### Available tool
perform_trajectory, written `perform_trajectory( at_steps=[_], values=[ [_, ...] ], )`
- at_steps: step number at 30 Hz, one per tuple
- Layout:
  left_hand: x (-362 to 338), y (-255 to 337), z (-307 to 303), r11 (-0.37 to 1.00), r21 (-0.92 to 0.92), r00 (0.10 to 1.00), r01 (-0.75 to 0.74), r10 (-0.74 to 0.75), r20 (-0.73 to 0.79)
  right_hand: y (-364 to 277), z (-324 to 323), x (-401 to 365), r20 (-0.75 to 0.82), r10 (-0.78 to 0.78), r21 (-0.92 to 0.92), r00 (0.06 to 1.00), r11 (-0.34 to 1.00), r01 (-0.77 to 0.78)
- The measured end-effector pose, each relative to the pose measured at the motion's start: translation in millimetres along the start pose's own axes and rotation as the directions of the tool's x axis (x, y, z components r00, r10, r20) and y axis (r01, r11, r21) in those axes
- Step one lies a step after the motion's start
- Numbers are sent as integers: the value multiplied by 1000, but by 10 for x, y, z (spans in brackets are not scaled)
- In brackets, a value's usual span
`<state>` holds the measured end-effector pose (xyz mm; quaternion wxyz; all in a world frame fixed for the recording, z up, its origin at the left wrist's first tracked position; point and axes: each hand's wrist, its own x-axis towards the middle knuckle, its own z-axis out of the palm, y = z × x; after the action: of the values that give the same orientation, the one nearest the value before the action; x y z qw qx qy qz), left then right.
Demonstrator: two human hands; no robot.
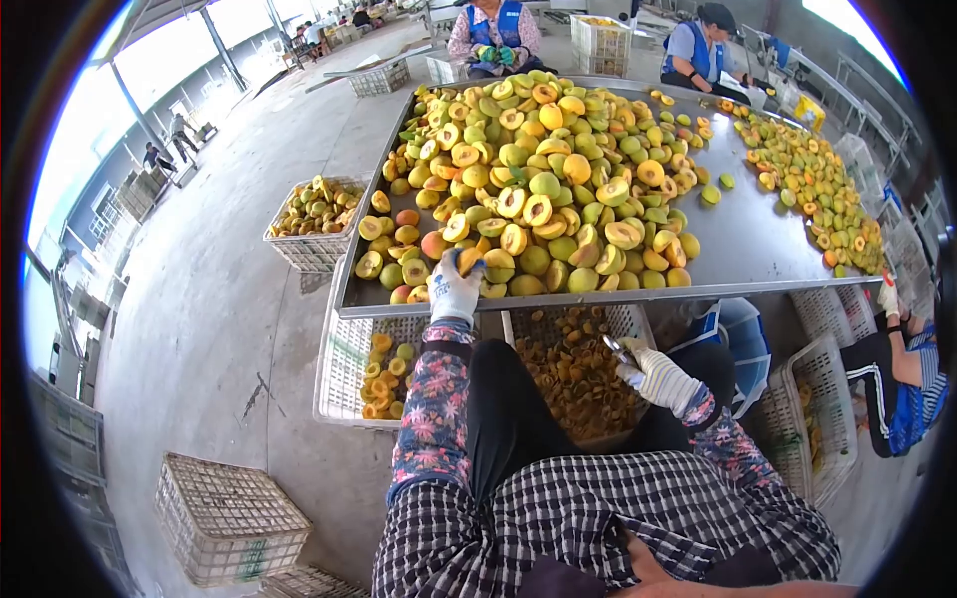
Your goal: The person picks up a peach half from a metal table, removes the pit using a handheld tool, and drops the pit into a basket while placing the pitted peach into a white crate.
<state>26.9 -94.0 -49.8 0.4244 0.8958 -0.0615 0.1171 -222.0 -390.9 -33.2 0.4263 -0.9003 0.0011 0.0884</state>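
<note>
In a white glove with blue fingertips, my left hand (pixel 456 289) is closed around a peach half (pixel 468 261) at the near edge of the metal table (pixel 738 269). A large heap of halved yellow-green peaches (pixel 558 169) lies on the table just beyond it. My right hand (pixel 660 381), in a striped glove, grips a small metal tool (pixel 618 350) with a rounded end, held below the table edge. Under that tool, a crate (pixel 638 321) holds many brown pits and scraps. Left of it, a white crate (pixel 344 374) contains several peach pieces.
A second peach pile (pixel 812 179) covers the table's right side. A full crate (pixel 317 249) stands left of the table, and an upturned-looking crate (pixel 229 518) sits on the floor. Co-workers (pixel 495 35) sit across the table and at the right edge.
</note>
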Motion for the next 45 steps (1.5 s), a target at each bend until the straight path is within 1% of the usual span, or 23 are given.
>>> perform_trajectory(
  at_steps=[1,2,3,4,6,8,10,11,13,16,17,21,24,27,30,33,36,37,39,40,42,43,45],
  values=[
    [-57,72,29,985,-151,992,-86,71,-101,-106,-23,13,18,24,137,1000,990,-26],
    [-184,344,-56,933,-347,993,-98,67,-101,-253,-41,4,39,50,273,998,960,-59],
    [-251,338,48,683,-730,999,-10,42,25,-454,-73,-9,74,120,486,990,863,-141],
    [-324,340,165,289,-950,987,123,67,148,-522,-55,35,-35,19,517,999,856,2],
    [-712,873,16,63,-942,937,329,99,334,-691,-92,73,-21,72,608,997,793,-44],
    [-915,943,181,-99,-847,851,522,118,511,-568,65,180,-259,-122,483,958,843,238],
    [-1098,1023,307,-92,-818,818,568,176,548,-511,122,211,-363,-267,238,893,900,366],
    [-1201,1189,362,-69,-856,859,513,56,510,-470,143,210,-404,-334,82,852,914,397],
    [-1311,1249,368,118,-871,864,477,118,489,-431,175,182,-447,-429,-180,785,903,391],
    [-1379,1227,559,350,-880,908,320,151,390,-507,144,89,-483,-445,-370,754,885,285],
    [-1398,1255,597,419,-868,921,266,156,357,-498,142,84,-476,-406,-385,780,894,230],
    [-1499,1351,745,487,-870,973,81,152,176,-453,208,54,-435,-336,-439,836,889,129],
    [-1487,1211,850,468,-875,970,121,130,203,-307,296,84,-414,-414,-410,811,880,240],
    [-1468,1082,917,367,-885,939,287,76,336,-287,239,53,-276,-289,-489,917,863,125],
    [-1477,1028,940,308,-896,929,319,86,361,-217,260,42,-263,-304,-461,916,873,158],
    [-1486,1038,979,232,-947,960,220,119,252,-72,463,167,-380,-339,-61,860,938,343],
    [-1502,1264,823,101,-903,907,418,13,421,-174,244,87,-235,-286,-125,929,957,263],
    [-1488,1270,824,33,-886,887,462,0,462,-238,161,61,-170,-242,-303,955,935,183],
    [-1464,1281,820,-105,-836,840,539,-15,543,-235,217,51,-198,-243,-296,950,938,178],
    [-1455,1245,826,-4,-855,855,519,4,519,-240,236,55,-210,-245,-295,946,939,177],
    [-1438,1176,831,190,-871,882,454,45,470,-396,148,26,10,60,189,998,980,-60],
    [-1462,1198,828,261,-872,901,414,16,432,-452,113,11,168,167,396,972,891,-222],
    [-1500,1204,860,263,-885,916,384,14,401,-455,97,-8,236,207,520,949,799,-303]
  ],
)
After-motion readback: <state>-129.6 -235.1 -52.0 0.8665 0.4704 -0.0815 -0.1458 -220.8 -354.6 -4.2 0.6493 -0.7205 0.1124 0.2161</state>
